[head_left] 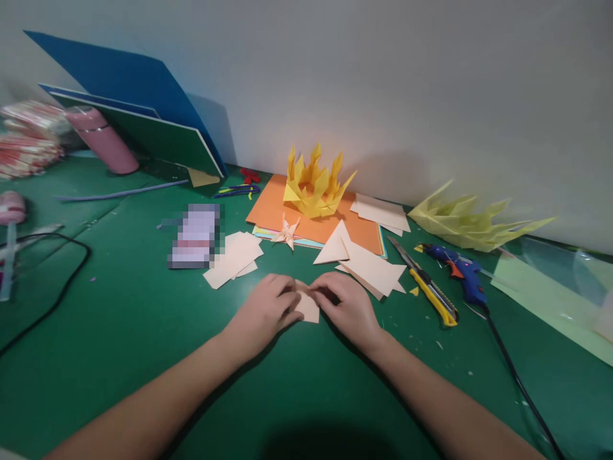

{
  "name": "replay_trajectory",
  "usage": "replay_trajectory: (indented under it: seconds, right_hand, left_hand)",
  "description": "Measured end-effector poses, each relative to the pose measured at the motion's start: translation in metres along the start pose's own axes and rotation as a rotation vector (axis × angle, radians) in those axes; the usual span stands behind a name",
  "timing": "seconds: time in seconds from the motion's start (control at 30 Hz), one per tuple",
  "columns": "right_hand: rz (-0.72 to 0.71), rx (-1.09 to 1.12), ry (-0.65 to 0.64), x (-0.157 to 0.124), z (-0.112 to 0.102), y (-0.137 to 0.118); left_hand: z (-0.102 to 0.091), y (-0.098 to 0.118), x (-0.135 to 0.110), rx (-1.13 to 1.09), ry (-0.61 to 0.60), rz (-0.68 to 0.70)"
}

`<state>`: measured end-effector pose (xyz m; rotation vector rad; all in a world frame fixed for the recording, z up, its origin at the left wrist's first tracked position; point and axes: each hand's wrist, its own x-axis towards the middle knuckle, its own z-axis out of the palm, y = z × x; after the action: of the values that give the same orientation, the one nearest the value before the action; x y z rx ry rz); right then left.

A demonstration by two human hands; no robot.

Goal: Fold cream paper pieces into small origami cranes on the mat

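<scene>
A small piece of peach paper [309, 310] lies on the green table between my two hands. My left hand [268, 308] is closed on its left side, thumb toward me and fingers curled over the top. On the far right edge, my right hand [345, 305] pinches the same paper between thumb and forefinger. Part of the paper is hidden under the fingers. Beyond my left hand rests a stack of peach paper pieces [234, 257]. Past my right hand are a folded peach triangle [332, 245] and more peach sheets [371, 268]. A small peach paper star shape [286, 231] sits farther back.
A yellow folded-paper crown [316, 191] stands on orange sheets [265, 203]. At right lie a yellow utility knife [433, 295], a blue glue gun [467, 275] with a black cord, and a pale yellow paper form [464, 223]. Leftward are a blurred-out phone [197, 233], a pink bottle [105, 140] and boards [143, 131].
</scene>
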<state>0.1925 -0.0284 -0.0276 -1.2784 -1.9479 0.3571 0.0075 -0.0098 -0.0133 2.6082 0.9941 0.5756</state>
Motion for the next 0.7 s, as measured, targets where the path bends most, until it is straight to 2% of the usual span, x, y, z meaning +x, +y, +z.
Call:
replay_trajectory:
  seconds: [0.27, 0.37, 0.5, 0.7]
  right_hand:
    - [-0.208, -0.117, -0.082, -0.006, -0.004, 0.0]
    - [-0.253, -0.149, -0.112, -0.008, -0.005, 0.0]
    - [-0.264, -0.167, -0.136, -0.011, -0.005, 0.001]
    - [-0.267, -0.153, -0.135, -0.011, -0.006, 0.002]
  left_hand:
    - [0.0, 0.004, -0.003, -0.034, 0.022, -0.168]
    - [0.0, 0.006, -0.003, -0.049, 0.063, -0.139]
    - [0.0, 0.005, -0.002, -0.048, 0.01, -0.06]
    - [0.0, 0.002, -0.002, -0.057, -0.016, -0.051]
